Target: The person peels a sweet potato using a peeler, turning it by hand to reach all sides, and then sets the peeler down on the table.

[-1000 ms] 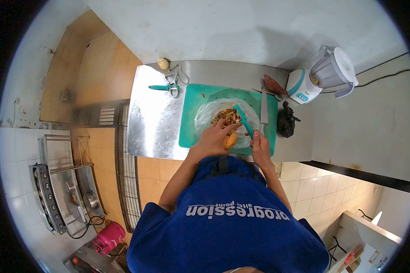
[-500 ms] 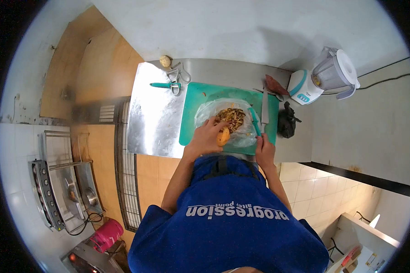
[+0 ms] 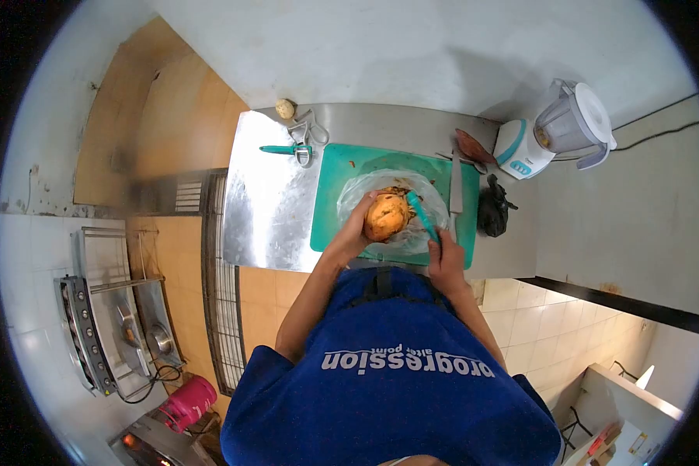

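Fingers of the left hand (image 3: 356, 227) grip the orange vegetable (image 3: 387, 217) above the plastic bag (image 3: 352, 191); mostly peeled, it has dark patches left. The right hand's (image 3: 447, 259) fingers grasp 1 green peeler (image 3: 422, 215).

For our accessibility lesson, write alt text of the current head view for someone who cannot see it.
The left hand holds an orange vegetable over a plastic bag on a green board; the right hand holds a teal tool beside it. A knife and a blender are to the right.
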Tool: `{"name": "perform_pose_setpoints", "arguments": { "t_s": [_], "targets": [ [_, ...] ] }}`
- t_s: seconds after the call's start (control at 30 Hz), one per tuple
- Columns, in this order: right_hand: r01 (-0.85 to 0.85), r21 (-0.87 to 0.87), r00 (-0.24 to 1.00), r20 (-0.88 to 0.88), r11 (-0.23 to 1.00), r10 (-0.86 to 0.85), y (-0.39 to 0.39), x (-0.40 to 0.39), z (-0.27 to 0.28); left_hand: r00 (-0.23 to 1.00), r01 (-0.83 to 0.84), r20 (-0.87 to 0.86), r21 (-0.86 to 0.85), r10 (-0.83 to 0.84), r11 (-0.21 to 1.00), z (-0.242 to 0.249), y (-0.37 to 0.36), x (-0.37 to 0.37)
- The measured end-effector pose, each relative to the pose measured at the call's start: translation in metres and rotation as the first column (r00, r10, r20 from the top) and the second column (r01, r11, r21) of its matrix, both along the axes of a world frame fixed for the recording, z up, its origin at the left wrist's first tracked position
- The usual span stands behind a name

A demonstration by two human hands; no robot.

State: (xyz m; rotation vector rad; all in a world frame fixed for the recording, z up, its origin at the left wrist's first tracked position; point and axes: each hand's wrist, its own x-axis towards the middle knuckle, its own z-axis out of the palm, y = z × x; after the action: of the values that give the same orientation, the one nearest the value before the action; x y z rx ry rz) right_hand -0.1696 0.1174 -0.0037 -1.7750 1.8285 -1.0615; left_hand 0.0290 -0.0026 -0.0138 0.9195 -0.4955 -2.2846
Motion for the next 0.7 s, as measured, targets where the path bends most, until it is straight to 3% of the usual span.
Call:
{"name": "perform_pose_setpoints", "arguments": {
  "t_s": [0.03, 0.1, 0.2, 0.33, 0.43, 0.5, 0.53, 0.6, 0.63, 0.7],
  "targets": [
    [0.011, -0.004, 1.000, 0.001, 1.000, -0.011, -0.001, 0.000, -0.004, 1.000, 0.011, 0.001, -0.004, -0.011, 1.000, -0.003, -0.001, 0.001],
    [-0.009, 0.181, 0.953, -0.295, 0.983, 0.063, -0.005, -0.004, -0.020, 0.982, 0.163, 0.101, -0.005, -0.162, 0.987, -0.005, -0.003, 0.002],
    [0.097, 0.170, 0.981, -0.184, 0.981, -0.065, -0.013, -0.012, -0.033, 0.988, 0.132, 0.082, -0.013, -0.130, 0.991, -0.001, 0.000, 0.001],
    [-0.040, 0.039, 0.989, -0.138, 0.998, 0.045, -0.008, -0.006, -0.030, 0.983, 0.060, 0.175, -0.016, -0.057, 0.998, 0.002, 0.004, -0.003],
    [0.067, 0.170, 0.957, -0.290, 0.983, -0.015, -0.013, -0.005, -0.028, 0.986, -0.069, 0.146, -0.062, 0.077, 0.996, 0.000, 0.006, -0.007],
    [0.074, 0.248, 0.994, -0.101, 0.966, -0.051, -0.017, -0.012, -0.021, 0.988, -0.042, 0.148, -0.070, 0.052, 0.997, 0.003, 0.005, -0.002],
    [0.068, 0.251, 0.994, -0.095, 0.966, -0.045, -0.013, -0.011, -0.022, 0.986, -0.047, 0.154, -0.068, 0.057, 0.997, 0.003, 0.006, 0.000],
    [-0.153, 0.033, 0.976, -0.153, 0.988, 0.156, -0.004, -0.010, -0.024, 0.991, -0.072, 0.111, -0.044, 0.077, 0.996, 0.003, 0.005, -0.003],
    [-0.145, 0.029, 0.977, -0.155, 0.989, 0.148, -0.006, -0.009, -0.033, 0.992, -0.065, 0.108, -0.048, 0.070, 0.997, 0.002, 0.003, -0.003],
    [0.073, 0.238, 0.974, -0.225, 0.968, -0.018, -0.014, -0.004, -0.045, 0.998, 0.032, 0.063, -0.027, -0.030, 0.999, 0.002, 0.001, 0.000]
  ]
}}
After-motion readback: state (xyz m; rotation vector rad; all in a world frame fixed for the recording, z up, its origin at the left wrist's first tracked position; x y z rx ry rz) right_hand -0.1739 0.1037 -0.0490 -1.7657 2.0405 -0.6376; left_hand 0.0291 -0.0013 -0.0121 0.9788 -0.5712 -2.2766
